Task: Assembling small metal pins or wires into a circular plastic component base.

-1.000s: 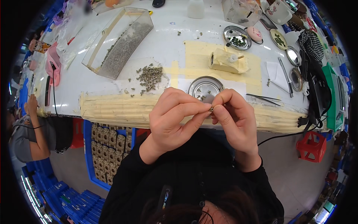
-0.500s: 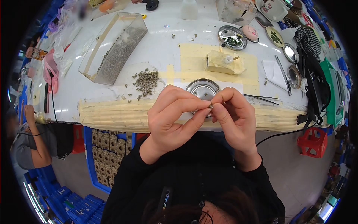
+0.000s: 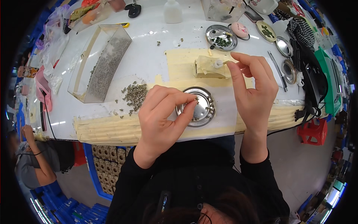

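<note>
My left hand (image 3: pixel 164 119) is closed, thumb and forefinger pinching a small metal part (image 3: pixel 196 99) above a round steel dish (image 3: pixel 202 109). Several similar small parts lie along the inner right side of this dish. Beyond it stands a block wrapped in cream tape (image 3: pixel 203 69), with a white nozzle-like tip (image 3: pixel 219 64) on it. From this tip a thin stick (image 3: pixel 224 62) points to the right. My right hand (image 3: pixel 255 87) has its thumb and forefinger at the outer end of the stick, which the fingertips partly hide. A pile of small metal parts (image 3: pixel 136 93) lies left of the dish.
At the left, a clear bin (image 3: pixel 100 72) holds many small grey parts. Another steel dish with dark green pieces (image 3: pixel 221 41) sits at the far right, near tweezers (image 3: pixel 279 71). Cream tape (image 3: pixel 104 128) covers the table's front edge. A co-worker's arm (image 3: pixel 37 149) shows at far left.
My hands have parted. The left keeps the small part over the dish; the right has moved up and right to the stick. The whole view has shifted slightly.
</note>
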Demonstrator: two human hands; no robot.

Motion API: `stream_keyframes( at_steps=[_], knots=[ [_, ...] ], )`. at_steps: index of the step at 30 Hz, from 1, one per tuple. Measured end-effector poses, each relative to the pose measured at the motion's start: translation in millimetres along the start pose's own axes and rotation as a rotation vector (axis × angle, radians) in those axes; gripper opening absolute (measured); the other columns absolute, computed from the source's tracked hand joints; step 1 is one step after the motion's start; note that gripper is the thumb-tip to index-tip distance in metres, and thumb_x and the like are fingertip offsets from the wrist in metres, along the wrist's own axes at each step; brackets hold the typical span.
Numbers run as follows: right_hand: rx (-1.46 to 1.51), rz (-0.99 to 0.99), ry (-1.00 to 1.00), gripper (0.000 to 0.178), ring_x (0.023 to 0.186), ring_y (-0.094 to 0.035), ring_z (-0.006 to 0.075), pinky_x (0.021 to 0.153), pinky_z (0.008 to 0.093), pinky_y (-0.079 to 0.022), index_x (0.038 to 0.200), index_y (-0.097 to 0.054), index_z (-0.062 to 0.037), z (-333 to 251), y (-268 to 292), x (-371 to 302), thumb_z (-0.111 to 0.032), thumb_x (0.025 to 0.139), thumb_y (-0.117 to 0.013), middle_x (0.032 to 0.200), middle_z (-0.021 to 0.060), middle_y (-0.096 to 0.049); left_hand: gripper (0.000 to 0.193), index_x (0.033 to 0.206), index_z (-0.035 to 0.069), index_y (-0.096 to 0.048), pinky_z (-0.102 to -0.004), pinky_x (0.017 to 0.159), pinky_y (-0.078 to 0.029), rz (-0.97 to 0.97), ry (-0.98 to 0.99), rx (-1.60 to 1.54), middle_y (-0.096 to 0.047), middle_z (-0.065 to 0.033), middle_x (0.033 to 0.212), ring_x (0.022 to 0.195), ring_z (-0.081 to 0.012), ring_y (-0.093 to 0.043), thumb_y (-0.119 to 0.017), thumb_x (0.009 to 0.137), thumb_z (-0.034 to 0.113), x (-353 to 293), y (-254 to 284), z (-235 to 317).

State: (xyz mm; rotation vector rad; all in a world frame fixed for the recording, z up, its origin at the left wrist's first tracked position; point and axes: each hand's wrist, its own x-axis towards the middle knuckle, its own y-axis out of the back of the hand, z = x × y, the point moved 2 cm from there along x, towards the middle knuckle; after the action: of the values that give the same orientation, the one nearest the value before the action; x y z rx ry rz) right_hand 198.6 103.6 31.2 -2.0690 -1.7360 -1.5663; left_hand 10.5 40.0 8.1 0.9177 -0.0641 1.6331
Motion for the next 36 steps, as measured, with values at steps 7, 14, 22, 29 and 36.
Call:
stream_keyframes(
  at_steps=[7, 14, 22, 29, 36],
  knots=[
    [0.045, 0.015, 0.021, 0.008, 0.066, -0.059, 0.0171, 0.060, 0.0277, -0.048, 0.089, -0.069, -0.0026, 3.4, -5.5, -1.0, -0.002, 0.082, -0.073, 0.078, 0.0056, -0.063, 0.015, 0.085, -0.001, -0.070, -0.0276, 0.066, -0.044, -0.036, 0.032, -0.038, -0.067, -0.0081, 0.080, 0.074, -0.0179, -0.060, -0.073, 0.071, -0.008, -2.7, 2.7, -0.2],
    [0.531, 0.148, -0.118, 0.009, 0.070, -0.056, 0.0109, 0.065, 0.0226, -0.047, 0.095, -0.063, 0.0051, -9.7, 10.5, -21.6, -0.003, 0.093, -0.065, 0.087, 0.0056, -0.064, 0.018, 0.084, 0.004, -0.072, -0.0303, 0.061, -0.045, 0.005, -0.003, -0.067, -0.065, -0.0063, 0.078, 0.070, -0.0211, -0.059, -0.077, 0.069, -0.004, -1.0, 2.3, 0.2],
    [0.976, -0.084, -0.292, 0.016, 0.085, -0.069, 0.0177, 0.077, 0.0288, -0.059, 0.104, -0.046, 0.0039, -19.9, -8.5, -42.1, -0.011, 0.103, -0.048, 0.093, 0.0134, -0.064, 0.018, 0.085, 0.004, -0.072, -0.0308, 0.061, -0.045, 0.002, -0.005, -0.059, -0.065, -0.0067, 0.078, 0.069, -0.0218, -0.059, -0.078, 0.069, -0.003, -1.3, 1.0, 1.4],
    [0.915, -0.166, -0.240, 0.018, 0.082, -0.071, 0.0272, 0.073, 0.0355, -0.062, 0.107, -0.039, 0.0016, -22.5, -14.3, -43.4, -0.016, 0.107, -0.034, 0.094, 0.0191, -0.061, 0.018, 0.084, 0.004, -0.072, -0.0305, 0.060, -0.045, 0.000, -0.010, -0.061, -0.065, -0.0066, 0.077, 0.069, -0.0216, -0.059, -0.078, 0.069, -0.003, -2.0, 0.7, 1.3],
    [0.994, -0.140, -0.265, 0.017, 0.088, -0.071, 0.0220, 0.078, 0.0308, -0.061, 0.106, -0.040, 0.0047, -20.9, -15.8, -44.9, -0.012, 0.105, -0.040, 0.094, 0.0181, -0.063, 0.018, 0.084, 0.004, -0.071, -0.0309, 0.060, -0.044, 0.004, -0.007, -0.071, -0.065, -0.0067, 0.077, 0.069, -0.0218, -0.058, -0.078, 0.069, -0.003, -2.3, -0.1, 0.1]
  ],
)
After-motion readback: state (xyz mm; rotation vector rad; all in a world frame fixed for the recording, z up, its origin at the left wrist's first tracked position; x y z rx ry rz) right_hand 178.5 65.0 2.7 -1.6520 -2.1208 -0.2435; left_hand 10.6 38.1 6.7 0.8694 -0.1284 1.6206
